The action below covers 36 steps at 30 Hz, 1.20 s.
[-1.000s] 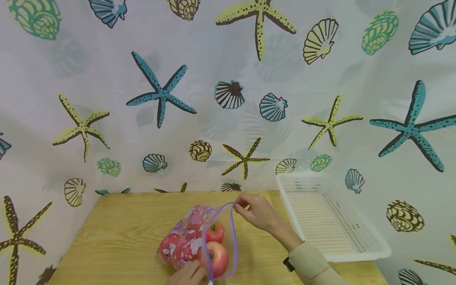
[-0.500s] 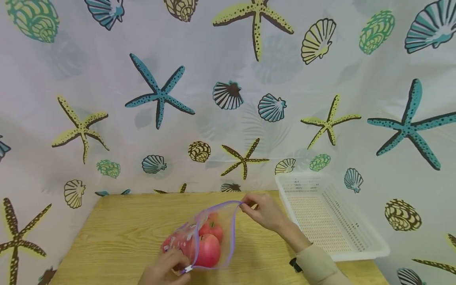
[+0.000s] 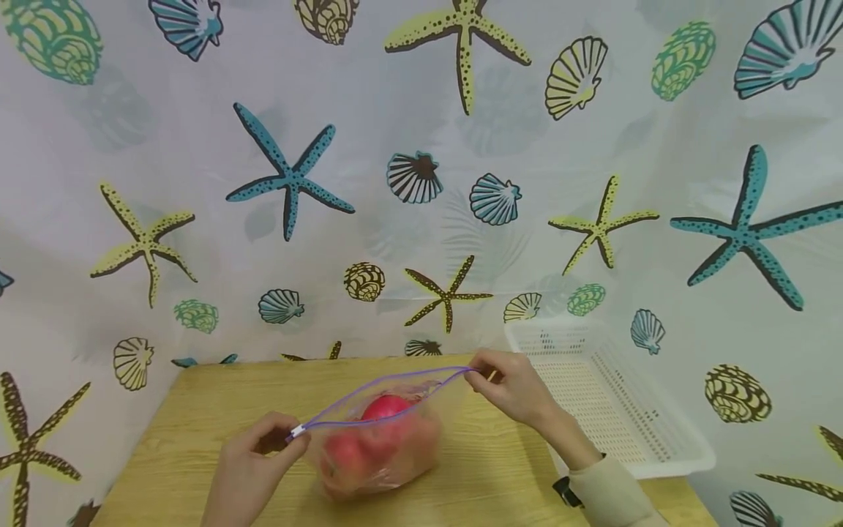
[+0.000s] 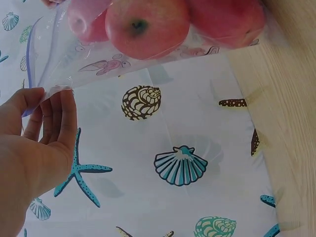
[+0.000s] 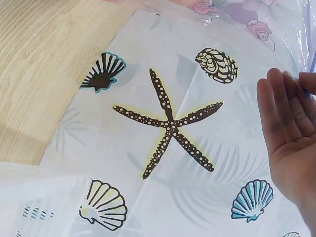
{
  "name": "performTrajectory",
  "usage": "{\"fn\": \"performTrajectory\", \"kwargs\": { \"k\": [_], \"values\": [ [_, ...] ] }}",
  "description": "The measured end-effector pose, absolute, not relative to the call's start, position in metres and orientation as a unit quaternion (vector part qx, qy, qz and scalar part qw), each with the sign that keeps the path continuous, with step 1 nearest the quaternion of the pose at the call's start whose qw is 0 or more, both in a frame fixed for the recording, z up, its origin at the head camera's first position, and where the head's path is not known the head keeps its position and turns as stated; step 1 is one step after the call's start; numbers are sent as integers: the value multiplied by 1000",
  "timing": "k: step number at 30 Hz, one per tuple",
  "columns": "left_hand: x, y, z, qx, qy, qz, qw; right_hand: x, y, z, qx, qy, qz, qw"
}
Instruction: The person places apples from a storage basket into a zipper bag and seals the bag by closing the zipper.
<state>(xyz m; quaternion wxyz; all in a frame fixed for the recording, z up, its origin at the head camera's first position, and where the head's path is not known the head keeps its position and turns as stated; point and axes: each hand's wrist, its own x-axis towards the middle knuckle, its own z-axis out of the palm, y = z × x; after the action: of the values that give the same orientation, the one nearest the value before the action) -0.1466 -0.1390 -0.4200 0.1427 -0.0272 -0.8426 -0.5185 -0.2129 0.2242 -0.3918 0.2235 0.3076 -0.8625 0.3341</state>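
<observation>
A clear zip bag [image 3: 421, 446] with a purple zip edge and a pink print holds several red apples [image 3: 387, 407] over the wooden table. At the bag's left corner, beside the white slider [image 3: 298, 430], my left hand [image 3: 253, 465] pinches the edge. My right hand [image 3: 514, 388] pinches the opposite corner, so the mouth is stretched into a narrow gap. The left wrist view shows thumb and fingers on the bag's corner, with apples [image 4: 148, 29] behind the film. In the right wrist view, my right hand [image 5: 294, 123] is partly cut off by the frame's edge.
A white plastic basket [image 3: 685, 454] with a perforated bottom stands on the right of the table [image 3: 217, 395]. Behind and around the table hangs a white cloth [image 3: 369, 88] printed with starfish and shells.
The bag has turned so its mouth faces up, where it earlier gaped to the right. My left hand has moved left and up with the slider corner; my right hand has shifted slightly right.
</observation>
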Motion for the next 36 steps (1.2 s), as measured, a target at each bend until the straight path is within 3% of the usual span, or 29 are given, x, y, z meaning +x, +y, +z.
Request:
{"fn": "performTrajectory", "kwargs": {
  "k": [5, 11, 28, 36],
  "values": [
    [-162, -141, -413, 0, -813, -578, 76, -203, 235, -386, 315, -863, 320, 231],
    [-173, -138, -415, 10, -778, -627, 35, -189, 248, -382, 309, -869, 324, 212],
    [-178, -127, -415, -23, -751, -659, 32, -192, 262, -386, 346, -858, 332, 187],
    [-176, -126, -416, -30, -735, -676, 44, -191, 232, -366, 383, -848, 292, 221]
  ]
}}
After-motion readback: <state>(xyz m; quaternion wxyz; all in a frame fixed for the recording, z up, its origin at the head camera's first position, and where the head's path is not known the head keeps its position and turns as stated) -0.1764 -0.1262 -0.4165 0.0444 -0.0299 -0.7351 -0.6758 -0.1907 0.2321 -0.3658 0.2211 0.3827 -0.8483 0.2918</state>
